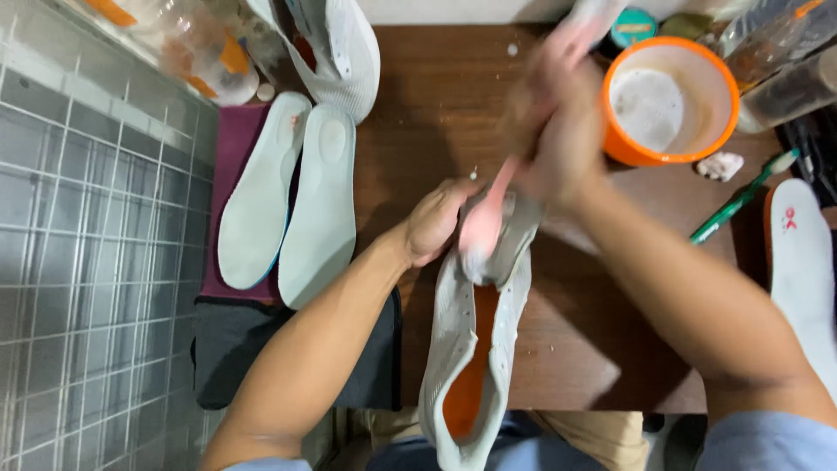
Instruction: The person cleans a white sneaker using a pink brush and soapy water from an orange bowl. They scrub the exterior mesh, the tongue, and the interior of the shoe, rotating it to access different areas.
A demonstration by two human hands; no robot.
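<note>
My left hand grips the toe end of a pale grey knit shoe with an orange lining, which lies lengthwise on the brown table. My right hand, blurred by motion, is closed round a pink brush whose head presses on the shoe's toe. An orange bowl of foamy cloudy water stands just right of that hand.
Two pale mint insoles lie on a maroon cloth at the left, above a dark cloth. A second white shoe sits at the top. A green toothbrush and a white insole lie at the right. Grey tiled floor spreads left.
</note>
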